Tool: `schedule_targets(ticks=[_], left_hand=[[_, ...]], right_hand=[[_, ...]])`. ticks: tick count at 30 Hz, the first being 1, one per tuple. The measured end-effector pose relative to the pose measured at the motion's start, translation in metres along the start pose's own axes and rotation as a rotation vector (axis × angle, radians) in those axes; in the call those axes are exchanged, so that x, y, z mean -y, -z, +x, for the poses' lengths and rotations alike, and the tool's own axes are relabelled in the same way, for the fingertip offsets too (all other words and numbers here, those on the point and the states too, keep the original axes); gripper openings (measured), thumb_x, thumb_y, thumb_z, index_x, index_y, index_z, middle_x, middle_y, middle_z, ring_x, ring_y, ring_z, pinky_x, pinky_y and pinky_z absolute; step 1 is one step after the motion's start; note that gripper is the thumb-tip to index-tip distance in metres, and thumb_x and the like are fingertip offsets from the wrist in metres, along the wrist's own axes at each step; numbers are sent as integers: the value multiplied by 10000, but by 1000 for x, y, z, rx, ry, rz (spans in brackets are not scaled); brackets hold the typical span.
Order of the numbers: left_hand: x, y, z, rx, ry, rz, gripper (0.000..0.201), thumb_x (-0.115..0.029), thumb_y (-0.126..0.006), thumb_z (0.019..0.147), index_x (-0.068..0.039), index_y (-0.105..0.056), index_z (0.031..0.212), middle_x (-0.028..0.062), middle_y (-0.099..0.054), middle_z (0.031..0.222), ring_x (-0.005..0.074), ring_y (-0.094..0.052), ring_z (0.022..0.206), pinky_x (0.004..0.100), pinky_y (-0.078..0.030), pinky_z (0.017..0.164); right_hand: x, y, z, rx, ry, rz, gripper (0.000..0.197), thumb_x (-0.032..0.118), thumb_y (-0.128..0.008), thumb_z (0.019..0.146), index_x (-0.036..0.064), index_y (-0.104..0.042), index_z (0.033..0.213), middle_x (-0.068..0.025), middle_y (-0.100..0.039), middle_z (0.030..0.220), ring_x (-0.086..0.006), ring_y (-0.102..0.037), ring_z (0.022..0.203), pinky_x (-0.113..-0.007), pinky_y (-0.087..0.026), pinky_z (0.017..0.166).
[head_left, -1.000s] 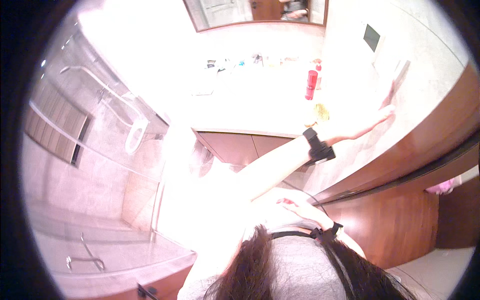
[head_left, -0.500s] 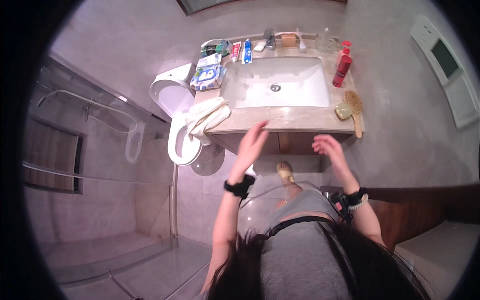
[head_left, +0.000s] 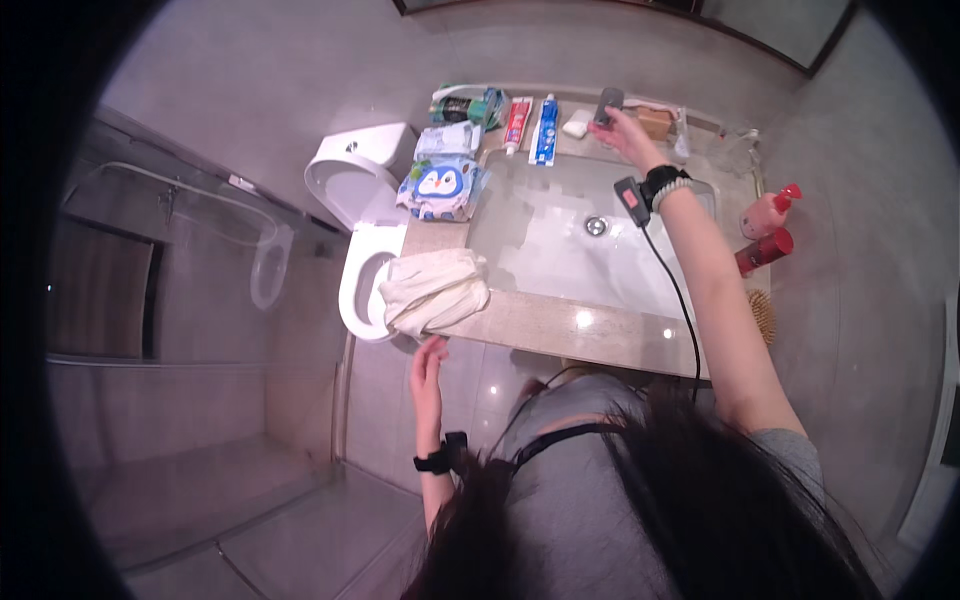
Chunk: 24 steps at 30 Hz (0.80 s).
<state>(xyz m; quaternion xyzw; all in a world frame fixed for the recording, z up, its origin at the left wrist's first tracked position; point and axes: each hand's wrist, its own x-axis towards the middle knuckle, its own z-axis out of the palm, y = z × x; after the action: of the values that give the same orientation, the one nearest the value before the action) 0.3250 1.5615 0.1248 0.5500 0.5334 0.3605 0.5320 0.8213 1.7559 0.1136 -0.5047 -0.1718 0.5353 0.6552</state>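
My right hand (head_left: 627,137) reaches over the white sink (head_left: 540,250) to its back edge. Its fingers curl round the lower part of a dark grey, upright cylinder (head_left: 609,99) that looks like a tap. A white bar of soap (head_left: 577,124) lies just left of it, and an orange-brown box (head_left: 655,123) stands just right. Low at the left, my left hand (head_left: 428,370) hangs in front of the counter's edge with its fingers loosely stretched and nothing in them. It is nearest to a crumpled cream towel (head_left: 437,290) on the counter's front left corner.
Wipes in a penguin-print pack (head_left: 442,187), a red tube (head_left: 517,124) and a blue tube (head_left: 544,130) lie on the counter's left side. A pink pump bottle (head_left: 768,212), a red bottle (head_left: 764,252) and a hairbrush (head_left: 761,316) line the right. A toilet (head_left: 352,290) stands left.
My right hand has moved forward over the sink to the dark grey cylinder. My left hand has drawn back and left, below the towel. The view has shifted closer to the counter.
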Motion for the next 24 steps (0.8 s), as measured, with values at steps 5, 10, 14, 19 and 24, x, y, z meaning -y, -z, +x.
schedule_targets(ticks=[5, 10, 14, 19, 24], left_hand=[[-15, 6, 62, -75, -72, -30, 289, -118, -417, 911, 15, -487, 1159, 98, -556, 1056, 160, -516, 981, 278, -386, 882], [-18, 12, 117, 18, -115, 176, 284, -116, -433, 894, -9, -501, 1148, 107, -555, 1094, 173, -527, 988, 284, -396, 871], [-23, 17, 147, 27, -277, 627, 300, -120, -525, 814, -40, -528, 1103, 102, -558, 1076, 245, -518, 1007, 333, -397, 863], [-26, 4, 166, 187, -524, 971, 481, -148, -658, 682, -69, -498, 1128, 106, -513, 1127, 287, -463, 1063, 384, -381, 872], [-11, -3, 183, 211, -655, 1050, 545, -144, -688, 641, -76, -475, 1137, 107, -481, 1172, 287, -453, 1074, 382, -381, 863]], right_hand=[[-3, 5, 46, 140, -47, 230, 155, 153, -478, 888, -1, -484, 875, -94, -540, 750, -167, -532, 620, -246, -415, 491], [10, 18, 49, 156, -180, 161, 123, 103, -450, 896, 46, -443, 787, 7, -413, 644, -60, -354, 491, -182, -235, 376], [26, 12, 49, 103, -220, 158, 117, 91, -430, 903, 53, -409, 794, 14, -378, 629, -47, -314, 467, -174, -216, 361], [33, 2, 45, -5, -232, 123, 115, 85, -413, 910, 39, -400, 804, 5, -380, 640, -48, -315, 468, -176, -222, 358], [32, 1, 44, -63, -213, 135, 99, 83, -415, 910, 18, -411, 835, -20, -422, 675, -64, -345, 484, -175, -247, 369]])
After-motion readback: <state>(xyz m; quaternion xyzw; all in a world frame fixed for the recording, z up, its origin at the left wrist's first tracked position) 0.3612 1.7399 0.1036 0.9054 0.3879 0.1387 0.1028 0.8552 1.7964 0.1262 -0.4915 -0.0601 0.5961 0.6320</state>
